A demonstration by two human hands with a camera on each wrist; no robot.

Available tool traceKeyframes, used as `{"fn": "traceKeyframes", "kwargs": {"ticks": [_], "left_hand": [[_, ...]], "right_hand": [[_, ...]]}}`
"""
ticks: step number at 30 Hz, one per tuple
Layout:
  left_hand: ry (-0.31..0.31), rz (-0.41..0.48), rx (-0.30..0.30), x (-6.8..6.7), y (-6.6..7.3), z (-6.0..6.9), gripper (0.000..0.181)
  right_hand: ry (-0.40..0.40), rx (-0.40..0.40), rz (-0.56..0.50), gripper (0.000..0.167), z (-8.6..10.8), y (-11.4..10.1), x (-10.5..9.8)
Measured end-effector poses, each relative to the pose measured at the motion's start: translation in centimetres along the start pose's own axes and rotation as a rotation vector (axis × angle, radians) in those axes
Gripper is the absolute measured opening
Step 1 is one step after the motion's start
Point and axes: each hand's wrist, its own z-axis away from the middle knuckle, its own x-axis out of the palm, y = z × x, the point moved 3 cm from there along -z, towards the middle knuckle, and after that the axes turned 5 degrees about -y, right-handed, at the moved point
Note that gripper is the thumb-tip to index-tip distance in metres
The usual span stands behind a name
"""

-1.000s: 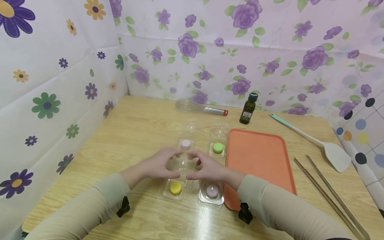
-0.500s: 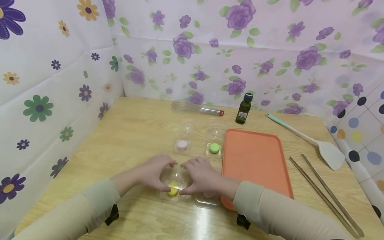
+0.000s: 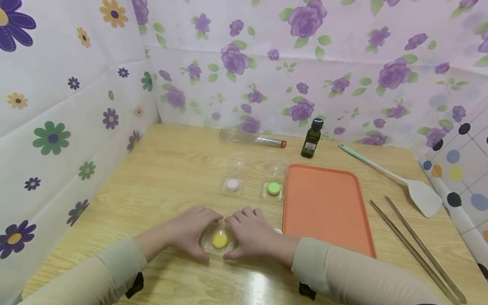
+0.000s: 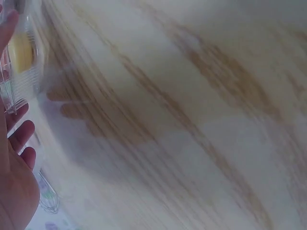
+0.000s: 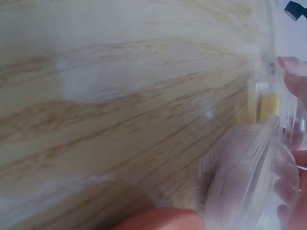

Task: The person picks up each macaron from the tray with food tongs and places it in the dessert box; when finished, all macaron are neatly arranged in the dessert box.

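A yellow macaron (image 3: pixel 220 240) sits in a small clear plastic box (image 3: pixel 212 250), its domed lid over it. From the left, my left hand (image 3: pixel 190 232) holds the lid's edge, thumb in front and fingers behind. Its mate, my right hand (image 3: pixel 249 235), holds the opposite side in the same way. Under my right hand is a second clear box (image 5: pixel 240 175), closed in the right wrist view and mostly hidden in the head view. Farther back, a pink macaron (image 3: pixel 232 184) and a green macaron (image 3: pixel 273 189) lie in boxes with raised lids.
An orange tray (image 3: pixel 324 203) lies right of the boxes. Behind them are a whisk (image 3: pixel 253 139) and a dark green bottle (image 3: pixel 311 139). A white spatula (image 3: pixel 423 197) and metal tongs (image 3: pixel 415 245) lie at the right. Patterned cloth walls border the table.
Both hands have come toward the table's front with the clear lid, which has swung down over the yellow macaron. My right hand now covers the neighbouring box in the head view.
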Motion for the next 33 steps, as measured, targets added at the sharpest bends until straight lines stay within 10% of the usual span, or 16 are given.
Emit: {"fn": "traceKeyframes", "kwargs": {"ticks": [33], "left_hand": [[0.049,0.059,-0.025,0.3,-0.5,0.6,0.082]], "right_hand": [[-0.093,-0.008,-0.073,0.073,-0.7,-0.4,-0.4]]}}
